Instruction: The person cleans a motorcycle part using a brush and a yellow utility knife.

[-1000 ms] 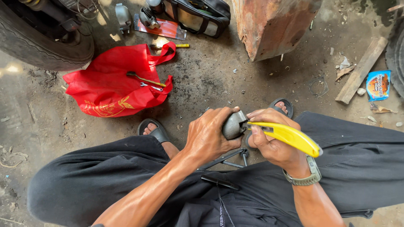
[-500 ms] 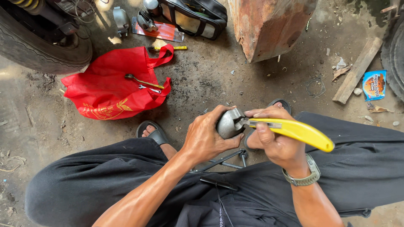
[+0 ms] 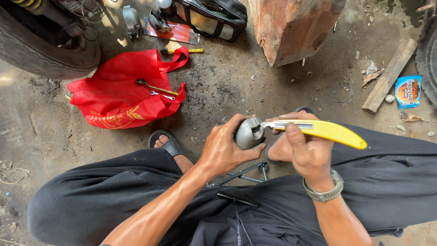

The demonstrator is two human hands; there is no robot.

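My left hand [image 3: 224,148] grips a rounded grey metal part [image 3: 248,133] above my lap. My right hand [image 3: 304,146] holds a yellow utility knife [image 3: 325,130], its handle pointing right and slightly down. The knife's blade end [image 3: 266,124] rests against the top of the grey part. A watch [image 3: 324,191] sits on my right wrist. Below the hands, dark metal rods [image 3: 246,172] lie between my knees on my black trousers.
A red bag [image 3: 119,93] with two wrenches [image 3: 157,89] lies on the dirt floor at left. A tyre [image 3: 48,50] is at top left, a black bag [image 3: 211,17] and a rusty metal block [image 3: 293,27] at top. A wooden plank [image 3: 389,75] and snack wrapper [image 3: 407,91] lie right.
My right hand has turned the knife so its handle lies flatter and higher, reaching further right. The left hand keeps hold of the grey part, which has shifted slightly left.
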